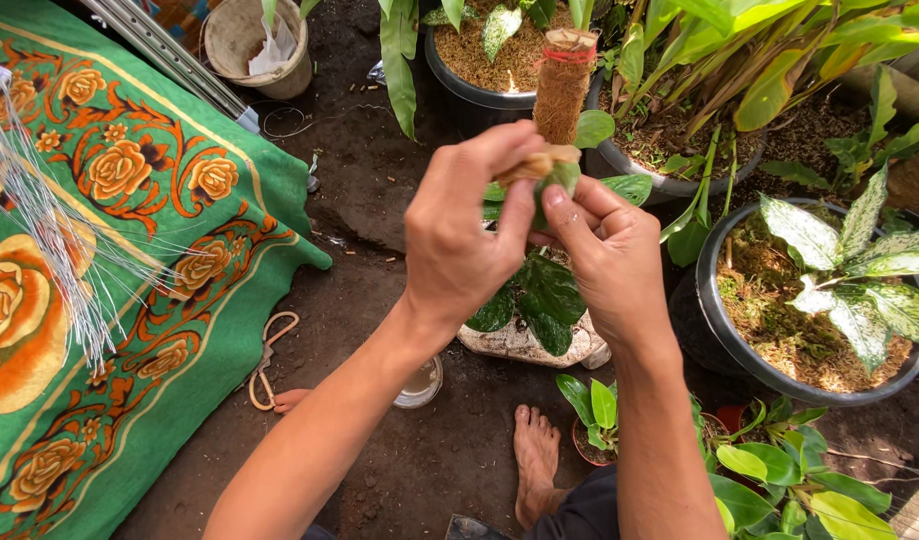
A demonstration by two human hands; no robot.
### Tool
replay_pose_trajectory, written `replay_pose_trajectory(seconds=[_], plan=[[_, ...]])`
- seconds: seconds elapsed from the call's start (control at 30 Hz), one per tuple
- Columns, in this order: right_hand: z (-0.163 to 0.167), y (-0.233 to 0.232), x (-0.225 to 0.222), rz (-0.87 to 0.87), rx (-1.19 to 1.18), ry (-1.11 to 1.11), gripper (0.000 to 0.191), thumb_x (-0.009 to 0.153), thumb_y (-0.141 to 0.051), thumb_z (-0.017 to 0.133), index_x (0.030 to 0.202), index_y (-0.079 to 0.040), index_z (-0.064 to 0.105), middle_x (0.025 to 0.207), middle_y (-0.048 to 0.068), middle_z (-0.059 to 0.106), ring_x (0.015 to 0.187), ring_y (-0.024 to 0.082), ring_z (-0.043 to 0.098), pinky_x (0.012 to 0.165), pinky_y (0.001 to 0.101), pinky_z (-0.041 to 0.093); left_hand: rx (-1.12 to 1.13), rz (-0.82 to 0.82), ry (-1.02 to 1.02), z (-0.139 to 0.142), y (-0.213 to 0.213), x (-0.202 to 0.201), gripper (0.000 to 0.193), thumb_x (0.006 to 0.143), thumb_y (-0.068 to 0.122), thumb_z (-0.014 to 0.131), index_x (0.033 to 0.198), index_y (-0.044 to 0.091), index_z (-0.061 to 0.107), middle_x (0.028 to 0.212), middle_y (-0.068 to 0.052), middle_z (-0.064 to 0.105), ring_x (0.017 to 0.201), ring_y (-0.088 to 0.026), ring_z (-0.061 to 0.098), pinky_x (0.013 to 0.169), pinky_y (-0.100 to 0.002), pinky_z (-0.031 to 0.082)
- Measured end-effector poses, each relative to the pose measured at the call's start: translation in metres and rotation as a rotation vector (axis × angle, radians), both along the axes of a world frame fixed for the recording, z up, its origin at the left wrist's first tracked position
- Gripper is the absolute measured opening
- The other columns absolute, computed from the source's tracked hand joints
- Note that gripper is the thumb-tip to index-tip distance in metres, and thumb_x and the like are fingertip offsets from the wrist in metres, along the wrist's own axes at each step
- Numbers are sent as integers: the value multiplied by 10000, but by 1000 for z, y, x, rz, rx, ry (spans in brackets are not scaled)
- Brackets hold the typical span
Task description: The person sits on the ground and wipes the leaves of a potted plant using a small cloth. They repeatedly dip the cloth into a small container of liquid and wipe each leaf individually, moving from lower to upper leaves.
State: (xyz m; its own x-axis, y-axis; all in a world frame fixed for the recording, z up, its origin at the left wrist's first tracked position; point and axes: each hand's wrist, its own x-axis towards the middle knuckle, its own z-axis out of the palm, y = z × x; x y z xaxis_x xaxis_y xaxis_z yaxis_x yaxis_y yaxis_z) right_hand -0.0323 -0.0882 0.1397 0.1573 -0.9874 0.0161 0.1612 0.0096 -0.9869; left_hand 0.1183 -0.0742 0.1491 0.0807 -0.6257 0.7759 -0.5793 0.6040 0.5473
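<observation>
Pinching together at chest height, the left hand [459, 240] and right hand [611, 262] both close their fingertips on a leafy stem [557, 178] against the foot of a coir-wrapped pole [564, 88]. That pole rises from a small white-potted plant [531, 305] on the bare soil [379, 200]; what looks like a tan strip sits under the left thumb. Thin wires [49, 230] lie on the green floral cloth [159, 290], well apart.

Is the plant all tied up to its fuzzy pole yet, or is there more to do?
Not yet. Done: the fibre pole stands upright in the small plant, a red band around its top. In hand: the left hand and right hand pinch a leaf and a tan strip against it. Left: the thin wires on the green cloth lie untouched.
</observation>
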Motion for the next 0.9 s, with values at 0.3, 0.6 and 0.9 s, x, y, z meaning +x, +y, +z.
replay_pose_trajectory(seconds=[0.3,0.6,0.9], plan=[[-10,-1,-26,213,65,-330,314,1066,-172,543,1237,83,612,1141,137,720,1017,175,741,972,312,593,-120,-132,-399,-4,11,12,404,953,-33,683,1325,84,579,1137,-61,713,1128,-247,689,981,-399,577],[-16,-1,-11,47,74,-98,256,1011,-116,604,1210,31,670,1108,50,729,958,83,714,901,251,618,-152,-158,-98,1,2,16,505,982,-92,701,1377,68,430,1178,-111,683,1127,-256,695,957,-333,640],[-14,2,-20,106,61,-153,344,1007,-27,597,1334,68,642,1180,77,707,999,105,678,890,271,558,-126,-181,-395,-2,-12,21,445,1003,15,701,1412,71,537,1188,-59,717,1091,-226,691,948,-355,588]])
